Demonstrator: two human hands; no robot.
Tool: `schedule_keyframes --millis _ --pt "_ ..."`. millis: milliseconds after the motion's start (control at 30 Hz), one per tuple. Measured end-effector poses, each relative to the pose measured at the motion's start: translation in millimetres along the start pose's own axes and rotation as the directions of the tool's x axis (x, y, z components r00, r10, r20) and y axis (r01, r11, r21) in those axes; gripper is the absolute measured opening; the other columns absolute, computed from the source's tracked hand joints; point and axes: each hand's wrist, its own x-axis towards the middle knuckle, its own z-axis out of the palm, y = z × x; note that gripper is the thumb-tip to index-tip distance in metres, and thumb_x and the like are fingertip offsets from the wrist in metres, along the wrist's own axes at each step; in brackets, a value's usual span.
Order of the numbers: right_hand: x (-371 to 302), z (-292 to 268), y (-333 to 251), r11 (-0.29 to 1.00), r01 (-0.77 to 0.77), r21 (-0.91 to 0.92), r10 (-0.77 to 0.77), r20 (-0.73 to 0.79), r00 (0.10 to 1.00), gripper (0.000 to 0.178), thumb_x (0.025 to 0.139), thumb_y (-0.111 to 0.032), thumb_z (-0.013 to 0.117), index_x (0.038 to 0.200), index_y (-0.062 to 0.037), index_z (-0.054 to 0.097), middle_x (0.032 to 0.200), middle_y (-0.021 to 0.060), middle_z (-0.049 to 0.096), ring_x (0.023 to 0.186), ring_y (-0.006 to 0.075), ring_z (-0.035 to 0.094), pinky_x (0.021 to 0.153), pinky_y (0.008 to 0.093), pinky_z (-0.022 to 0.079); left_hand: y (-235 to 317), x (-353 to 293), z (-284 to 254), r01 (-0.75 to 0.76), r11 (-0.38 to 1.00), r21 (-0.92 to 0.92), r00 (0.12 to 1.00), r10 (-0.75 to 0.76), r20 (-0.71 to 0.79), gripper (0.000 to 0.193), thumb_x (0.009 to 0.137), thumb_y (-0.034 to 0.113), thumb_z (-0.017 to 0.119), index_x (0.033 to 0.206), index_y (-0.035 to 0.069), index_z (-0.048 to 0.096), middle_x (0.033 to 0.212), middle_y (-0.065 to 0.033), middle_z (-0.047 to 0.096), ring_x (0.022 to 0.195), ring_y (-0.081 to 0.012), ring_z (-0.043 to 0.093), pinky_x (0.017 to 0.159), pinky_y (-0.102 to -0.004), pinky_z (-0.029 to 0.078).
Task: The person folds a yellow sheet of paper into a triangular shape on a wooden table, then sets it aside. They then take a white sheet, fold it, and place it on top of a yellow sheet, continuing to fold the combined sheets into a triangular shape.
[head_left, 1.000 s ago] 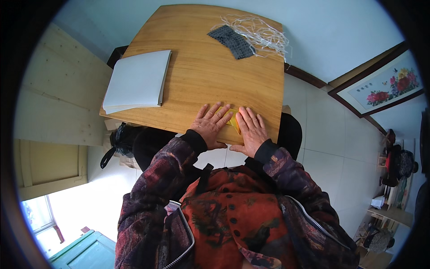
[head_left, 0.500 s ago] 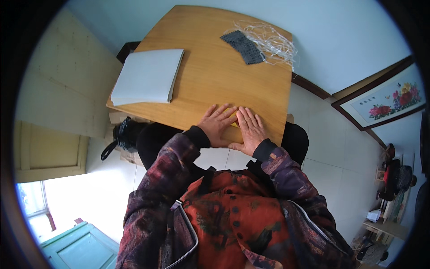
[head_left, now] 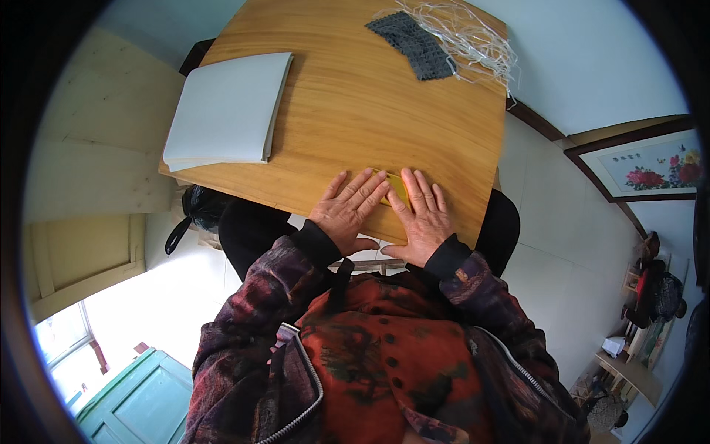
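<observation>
My left hand (head_left: pixel 347 212) lies flat at the near edge of the wooden table (head_left: pixel 333 111), fingers stretched forward. Beside it my right hand (head_left: pixel 421 217) rests palm down too, with its fingers apart. A small flat yellow piece (head_left: pixel 399 191), perhaps folded paper, shows between the two hands. Fingers of both hands cover parts of it, so its full shape is hidden. Both thumbs stick out past the table edge toward each other, without touching.
A stack of large white sheets (head_left: pixel 228 109) lies at the table's left. At the far right are a dark grey textured strip (head_left: pixel 414 46) and a tangle of clear-white strands (head_left: pixel 473 41). A black plastic bag (head_left: pixel 201 207) hangs or stands below the left edge.
The view has shifted, so the table looks larger and nearer. My hands have moved slightly apart, and more of the yellow piece shows between them.
</observation>
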Motion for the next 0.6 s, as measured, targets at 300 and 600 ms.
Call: schedule_keyframes --millis 300,600 --pt "0 -3 0 1.000 -0.007 0.029 0.007 0.018 1.000 0.109 0.064 -0.048 0.082 0.153 -0.0166 0.028 0.160 0.0193 0.015 0.148 0.0366 0.014 0.118 0.0536 0.015 -2 0 3 0.013 1.000 0.020 1.000 -0.013 0.003 0.107 0.066 0.032 0.082 0.154 0.010 0.023 0.160 -0.0091 0.025 0.149 -0.0270 0.021 0.120 -0.0473 0.015" --pt "-13 -18 17 0.990 -0.024 0.141 0.026 -0.013 1.000 0.115 0.066 -0.052 0.083 0.152 -0.0054 0.024 0.158 0.0204 0.020 0.145 0.0402 0.020 0.117 0.0495 0.022 -13 -11 -16 0.058 0.993 -0.099 0.997 -0.062 -0.037 0.110 0.064 0.036 0.084 0.154 0.013 0.025 0.161 -0.0114 0.020 0.149 -0.0317 0.017 0.119 -0.0489 0.016"
